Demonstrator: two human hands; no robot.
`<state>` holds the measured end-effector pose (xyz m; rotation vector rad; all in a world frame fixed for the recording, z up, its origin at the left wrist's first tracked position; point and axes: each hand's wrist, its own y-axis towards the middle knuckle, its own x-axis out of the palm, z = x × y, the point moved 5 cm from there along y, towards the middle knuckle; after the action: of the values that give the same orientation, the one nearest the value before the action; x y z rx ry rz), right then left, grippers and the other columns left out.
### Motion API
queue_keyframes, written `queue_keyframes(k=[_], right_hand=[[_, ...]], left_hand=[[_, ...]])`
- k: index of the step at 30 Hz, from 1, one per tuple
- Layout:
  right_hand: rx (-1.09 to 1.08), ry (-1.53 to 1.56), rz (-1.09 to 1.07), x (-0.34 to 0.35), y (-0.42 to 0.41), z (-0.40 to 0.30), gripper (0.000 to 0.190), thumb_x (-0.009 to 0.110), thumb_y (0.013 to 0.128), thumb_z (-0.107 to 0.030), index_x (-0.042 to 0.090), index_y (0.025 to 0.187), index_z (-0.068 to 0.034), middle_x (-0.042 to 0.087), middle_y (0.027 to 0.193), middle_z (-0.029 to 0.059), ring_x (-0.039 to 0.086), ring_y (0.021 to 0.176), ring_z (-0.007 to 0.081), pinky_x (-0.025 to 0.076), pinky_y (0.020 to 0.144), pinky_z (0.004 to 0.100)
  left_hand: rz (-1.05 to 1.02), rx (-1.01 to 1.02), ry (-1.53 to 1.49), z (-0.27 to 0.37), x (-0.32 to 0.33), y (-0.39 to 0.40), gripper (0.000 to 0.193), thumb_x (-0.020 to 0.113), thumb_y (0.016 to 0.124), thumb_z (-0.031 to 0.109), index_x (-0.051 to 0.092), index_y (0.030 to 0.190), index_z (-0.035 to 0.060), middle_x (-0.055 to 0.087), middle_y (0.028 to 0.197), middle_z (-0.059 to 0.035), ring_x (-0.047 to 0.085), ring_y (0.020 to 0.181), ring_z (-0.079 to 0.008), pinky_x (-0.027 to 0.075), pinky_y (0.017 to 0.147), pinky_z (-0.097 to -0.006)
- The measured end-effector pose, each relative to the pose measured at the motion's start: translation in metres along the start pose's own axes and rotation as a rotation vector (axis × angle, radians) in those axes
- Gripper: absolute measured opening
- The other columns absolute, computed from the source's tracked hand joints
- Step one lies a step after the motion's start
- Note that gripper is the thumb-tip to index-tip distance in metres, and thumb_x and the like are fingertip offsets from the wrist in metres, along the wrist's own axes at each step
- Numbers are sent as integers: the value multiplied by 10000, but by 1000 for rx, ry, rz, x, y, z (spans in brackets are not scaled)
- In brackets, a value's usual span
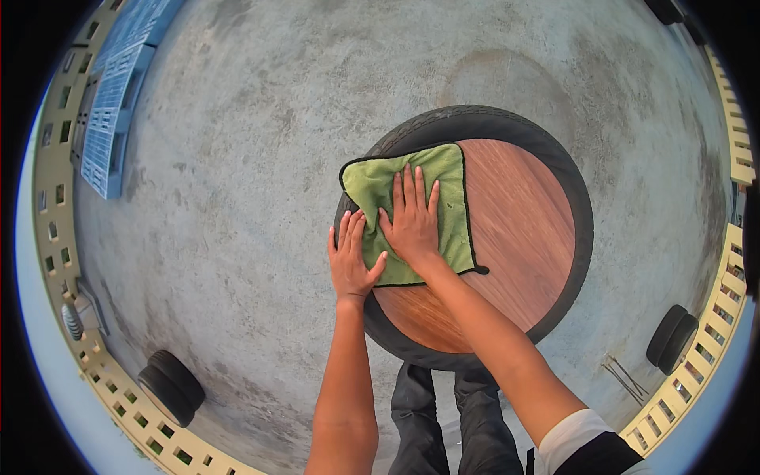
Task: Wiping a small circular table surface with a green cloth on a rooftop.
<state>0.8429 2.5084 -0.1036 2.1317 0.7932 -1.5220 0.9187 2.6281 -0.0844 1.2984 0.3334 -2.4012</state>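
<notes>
A green cloth with black edging [451,208] is spread over the upper left part of a round wood-grain board [516,237]. A black tire [579,255] surrounds the board. My right hand [414,225] lies palm down on the cloth, its fingers pointing away from me. My left hand [351,255] rests at the left edge of the cloth and tire, fingers spread slightly, with the thumb against the cloth. Neither hand is closed around anything. The cloth hides the board and part of the tire beneath it. Wood shows to the right and below the cloth.
Concrete floor [237,178] surrounds the tire. A pair of tires [171,387] lies at the lower left, another pair [672,339] at the lower right near some thin rods [623,379]. Blue pallets [110,130] stand at the upper left. A yellow perforated wall [50,196] borders the area.
</notes>
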Motion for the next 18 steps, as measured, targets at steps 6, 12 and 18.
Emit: queue_keyframes(k=[6,12,18], right_hand=[[-70,65,-18,-10,1,18,693,567,917,-395,367,1486,-53,290,1577,121,198,1490,290,115,1195,574],[241,-161,172,-54,-3,164,625,526,966,-380,362,1493,-87,309,1570,90,237,1477,270,122,1198,554],[476,-280,199,-81,-105,243,602,481,997,-320,311,1517,-69,273,1581,135,235,1471,336,163,1171,577]], left_hand=[[33,-8,13,-2,2,2,758,654,785,391,425,1435,74,440,1505,-70,324,1449,-279,180,1187,-508],[22,-10,41,1,0,3,717,651,777,328,443,1417,78,441,1507,-51,325,1450,-268,193,1186,-501],[13,-26,45,2,2,1,651,656,764,305,514,1359,82,437,1511,-44,329,1448,-259,201,1180,-511]])
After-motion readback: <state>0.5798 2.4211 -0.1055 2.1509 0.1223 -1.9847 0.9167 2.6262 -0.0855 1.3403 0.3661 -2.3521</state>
